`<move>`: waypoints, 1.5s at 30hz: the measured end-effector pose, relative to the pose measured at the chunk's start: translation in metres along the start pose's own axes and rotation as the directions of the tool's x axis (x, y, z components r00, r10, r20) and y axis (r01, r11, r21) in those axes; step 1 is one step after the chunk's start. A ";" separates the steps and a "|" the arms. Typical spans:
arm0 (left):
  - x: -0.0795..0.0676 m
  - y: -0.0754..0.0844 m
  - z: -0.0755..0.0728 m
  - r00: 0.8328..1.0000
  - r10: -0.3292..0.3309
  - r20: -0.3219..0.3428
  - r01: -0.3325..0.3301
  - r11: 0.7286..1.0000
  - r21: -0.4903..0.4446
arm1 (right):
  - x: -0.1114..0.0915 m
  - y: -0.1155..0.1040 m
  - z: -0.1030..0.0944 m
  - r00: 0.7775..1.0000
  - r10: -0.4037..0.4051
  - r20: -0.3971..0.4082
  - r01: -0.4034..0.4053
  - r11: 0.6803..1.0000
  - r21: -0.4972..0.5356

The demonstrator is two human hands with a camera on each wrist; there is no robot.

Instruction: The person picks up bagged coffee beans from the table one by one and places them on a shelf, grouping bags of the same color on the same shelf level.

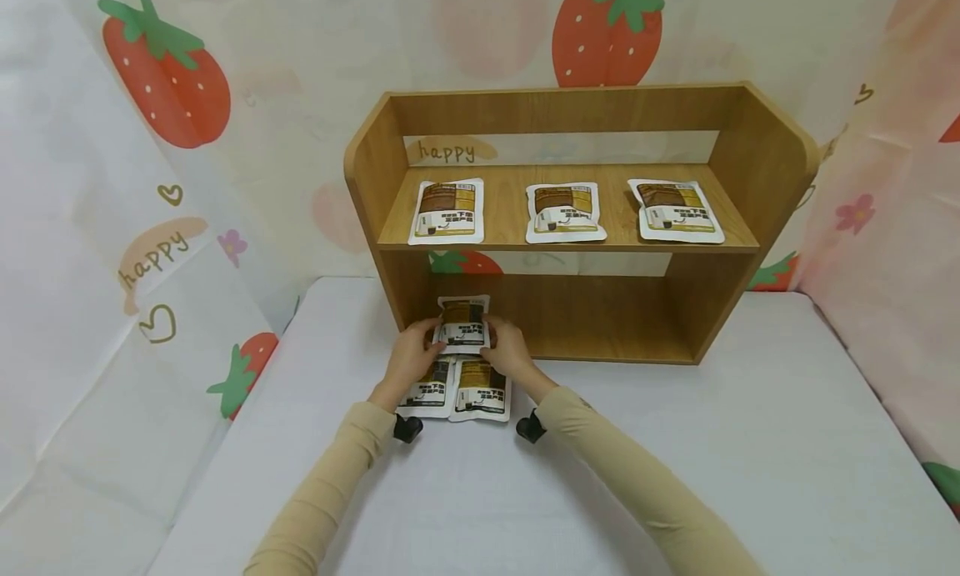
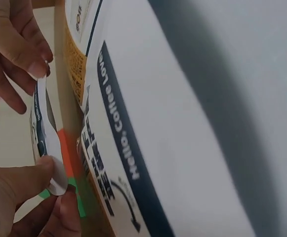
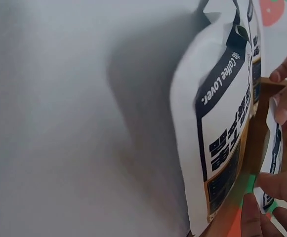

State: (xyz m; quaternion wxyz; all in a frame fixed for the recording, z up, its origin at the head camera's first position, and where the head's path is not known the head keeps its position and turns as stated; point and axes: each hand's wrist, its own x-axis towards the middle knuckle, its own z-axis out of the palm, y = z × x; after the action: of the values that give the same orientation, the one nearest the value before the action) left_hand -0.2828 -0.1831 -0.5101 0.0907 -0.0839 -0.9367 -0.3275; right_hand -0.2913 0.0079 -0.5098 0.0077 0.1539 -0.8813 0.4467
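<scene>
Both hands hold one coffee pouch by its two sides, at the left end of the shelf's lower level. My left hand pinches its left edge, thumb on the printed front. On the opposite edge my right hand pinches it the same way. In the left wrist view the held pouch shows edge-on between thumbs and fingers. Two more pouches lie side by side on the table just below the hands, a left one and a right one. The right wrist view shows a pouch up close.
A two-level wooden shelf stands at the back of the white table. Three pouches lie on its upper level: left, middle and right. Strawberry-printed cloth hangs behind and at the sides.
</scene>
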 end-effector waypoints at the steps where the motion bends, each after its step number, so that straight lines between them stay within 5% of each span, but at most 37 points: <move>1: 0.001 0.000 0.001 1.000 -0.003 -0.001 0.003 1.000 0.016 | 0.001 0.002 0.001 1.000 -0.009 -0.008 0.009 1.000 0.009; 18: 0.007 0.006 0.011 0.999 -0.038 0.000 0.037 0.989 0.144 | 0.003 0.007 0.007 0.997 0.070 -0.034 -0.070 0.997 -0.025; 28: 0.007 0.006 0.013 0.999 -0.043 -0.021 0.046 0.985 0.165 | 0.002 0.006 0.009 0.998 0.009 -0.057 -0.013 0.996 -0.083; 45: 0.000 0.006 0.006 1.000 -0.006 -0.024 0.010 0.989 0.148 | -0.010 0.009 -0.003 0.998 -0.028 -0.064 0.025 0.999 -0.036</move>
State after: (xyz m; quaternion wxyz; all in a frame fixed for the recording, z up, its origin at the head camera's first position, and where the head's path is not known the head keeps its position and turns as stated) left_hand -0.2816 -0.1746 -0.5108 0.1064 -0.0693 -0.9577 -0.2584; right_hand -0.2842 0.0175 -0.5164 0.0449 0.1509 -0.8863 0.4355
